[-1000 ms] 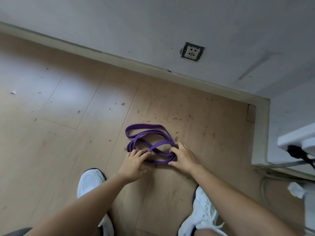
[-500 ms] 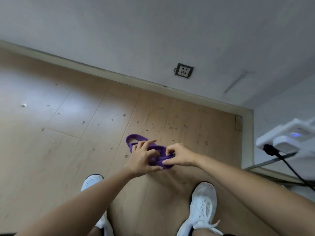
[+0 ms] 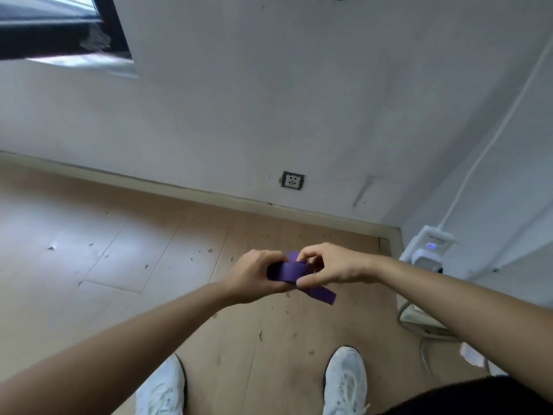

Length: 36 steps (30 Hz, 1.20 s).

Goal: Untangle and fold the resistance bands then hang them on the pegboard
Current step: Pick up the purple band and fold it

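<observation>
A purple resistance band [image 3: 287, 271] is bunched into a compact bundle, held in the air above the wooden floor. My left hand [image 3: 253, 275] grips its left side, and my right hand [image 3: 327, 266] pinches its right side with fingers curled over it. One flat end of the band sticks out below my right hand, toward the lower right. Most of the band is hidden between my fingers. No pegboard is in view.
A wall socket [image 3: 292, 180] sits low on the white wall ahead. A white plugged-in device [image 3: 429, 248] with a blue light and cables is at the right wall. My white shoes [image 3: 345, 381] stand on the debris-speckled floor. A dark window frame [image 3: 59, 34] is upper left.
The band was spread on the floor; both hands gathered it and lifted it off the floor. My view has risen and tilted up, showing more wall.
</observation>
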Tool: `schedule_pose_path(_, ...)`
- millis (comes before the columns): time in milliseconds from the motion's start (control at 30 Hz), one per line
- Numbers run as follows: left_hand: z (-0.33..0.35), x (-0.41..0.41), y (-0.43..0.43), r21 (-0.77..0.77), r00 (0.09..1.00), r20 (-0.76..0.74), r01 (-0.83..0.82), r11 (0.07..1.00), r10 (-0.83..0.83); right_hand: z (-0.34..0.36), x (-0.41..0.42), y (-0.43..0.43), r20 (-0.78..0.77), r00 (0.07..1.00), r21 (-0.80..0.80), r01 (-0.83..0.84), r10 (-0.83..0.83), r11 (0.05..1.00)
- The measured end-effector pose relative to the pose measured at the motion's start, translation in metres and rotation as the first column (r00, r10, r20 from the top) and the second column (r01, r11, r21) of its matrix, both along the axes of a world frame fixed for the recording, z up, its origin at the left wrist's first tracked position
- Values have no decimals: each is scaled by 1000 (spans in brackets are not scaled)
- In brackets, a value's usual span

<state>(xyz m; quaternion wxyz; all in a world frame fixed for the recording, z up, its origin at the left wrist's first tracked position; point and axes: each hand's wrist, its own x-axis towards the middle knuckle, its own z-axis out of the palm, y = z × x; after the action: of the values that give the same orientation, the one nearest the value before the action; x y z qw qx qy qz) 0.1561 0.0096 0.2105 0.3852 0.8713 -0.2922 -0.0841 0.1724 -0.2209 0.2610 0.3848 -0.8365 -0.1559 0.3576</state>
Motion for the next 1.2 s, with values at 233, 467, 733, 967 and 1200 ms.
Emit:
schedule_pose_path(233,90,-4,6,-108,981,-193,-14,994,-7,38,-27,6,304,949,-21,93,-82,995)
schedule_pose_path(467,118,-12,3,-361,938,-332,-221,906,97,47,-36,20,95,973,395,157,-210,905)
schedule_pose_path(733,139,5,9,-425,925,-341,-312,850,168,50,-23,26,159,920,453,253,-357,855)
schedule_pose_path(967,138,19,30,-565,866,-482,-425,707,135,60,-7,8,369,885,195,224,-283,955)
schedule_pose_path(1200,117,32,55,-427,823,-561,-380,821,89,83,-9,-20,150,903,487,286,-402,825)
